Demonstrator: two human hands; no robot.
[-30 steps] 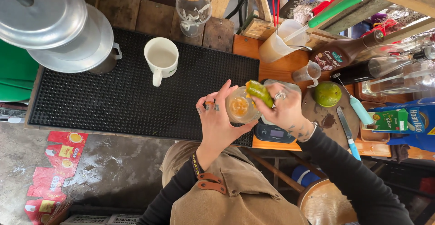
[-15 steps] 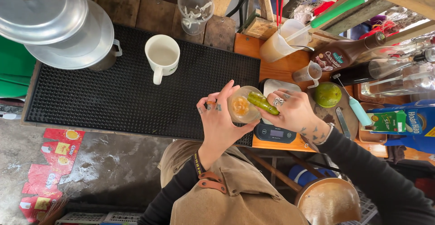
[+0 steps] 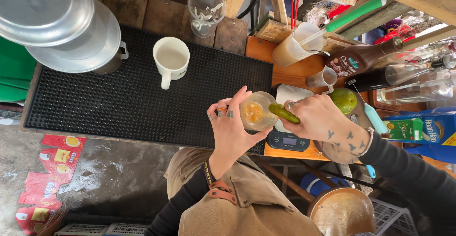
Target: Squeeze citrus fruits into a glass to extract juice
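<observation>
Over the near edge of the black mat [image 3: 118, 103], my left hand [image 3: 231, 130] cups the small glass [image 3: 256, 112]; my right hand [image 3: 317, 118] fingers pinch a green lime piece [image 3: 284, 113] at its rim. Juice may miss, or the glass may slip onto the scale [image 3: 287, 141].

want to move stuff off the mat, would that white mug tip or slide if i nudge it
The white mug looks squat and wide-based, so it probably won't tip. The ribbed black mat under it likely resists sliding. Its handle faces the person, so a nudge there may turn it.
</observation>
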